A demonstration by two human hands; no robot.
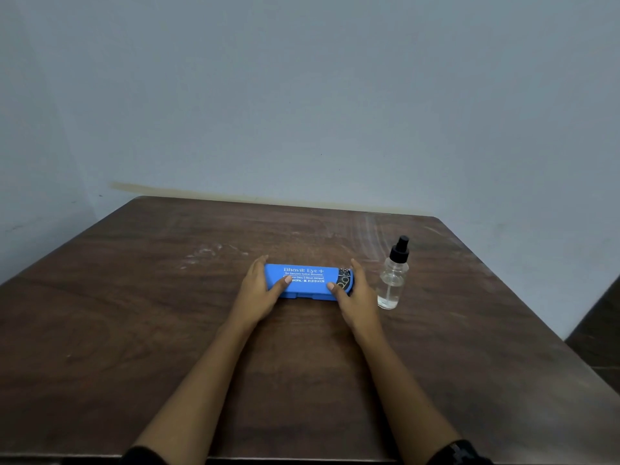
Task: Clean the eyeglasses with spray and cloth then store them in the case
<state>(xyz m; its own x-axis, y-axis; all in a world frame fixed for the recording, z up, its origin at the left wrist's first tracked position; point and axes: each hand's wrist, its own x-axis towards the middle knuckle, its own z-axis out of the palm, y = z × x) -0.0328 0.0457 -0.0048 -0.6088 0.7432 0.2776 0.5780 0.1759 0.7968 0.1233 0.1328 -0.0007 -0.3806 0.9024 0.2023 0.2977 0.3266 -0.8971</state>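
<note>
Just at the bottom edge, two dark sleeves, left (144, 456) and right (459, 453), are showing, and two bare forearms are reaching forward from them over the brown wooden table (167, 330) toward the blue eyeglass case (307, 280). The left hand (258, 290) is gripping the left end of the case, its fingers wrapping round the far side and its thumb (280, 284) pressing on the lid. The right hand (355, 293) is gripping the right end of the case in the same way, fingers curling round the end and thumb (335, 288) lying on the lid next to a black patterned patch. The case is lying flat on the table with its long side facing the person, its lid closed and showing white printed lettering; whether the eyeglasses are lying inside cannot be told. Near the right end of the case, just beyond the right hand and not touching it, a clear spray bottle (393, 276) with a black pump nozzle is standing upright, holding a little clear liquid. Farther back from the case, pale scuff marks are showing on the tabletop. Behind the table's far edge, a plain pale blue-grey wall (302, 95) is filling the upper half of the view.
</note>
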